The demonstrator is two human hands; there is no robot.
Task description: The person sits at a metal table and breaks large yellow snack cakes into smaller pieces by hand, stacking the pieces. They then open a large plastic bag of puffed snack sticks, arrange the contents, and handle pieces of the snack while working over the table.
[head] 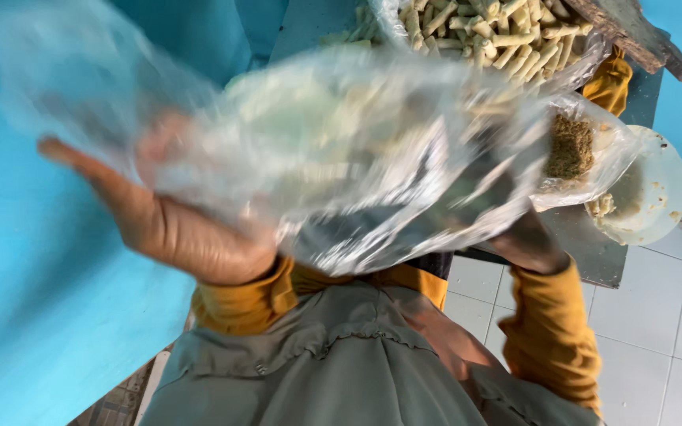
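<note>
- Both hands up under a clear plastic bag (357, 158) at centre frame. Left hand (175, 221) is spread flat against the bag's underside at left-centre, fingers apart and stretched toward upper left, not clamped.
- Right hand (526, 241) sits beneath the bag's lower right corner, mostly hidden by plastic (can't tell if it's gripping or just propping).
- Bag is blurred w/ motion, pale stick-shaped snack pieces showing faintly inside.
- Mustard-yellow sleeves (550, 339) on both arms, grey-green garment (333, 371) filling bottom centre.
- Top centre: a second open bag of pale snack sticks (491, 31) on a grey table (586, 244), weathered wooden board (633, 31) at its upper right edge.
- Right of frame: small bag of brownish crumbs (570, 146), just beside a white plastic dish (653, 189) w/ residue.
- Blue wall (41, 315) fills the left side, white floor tiles (657, 315) lower right.
</note>
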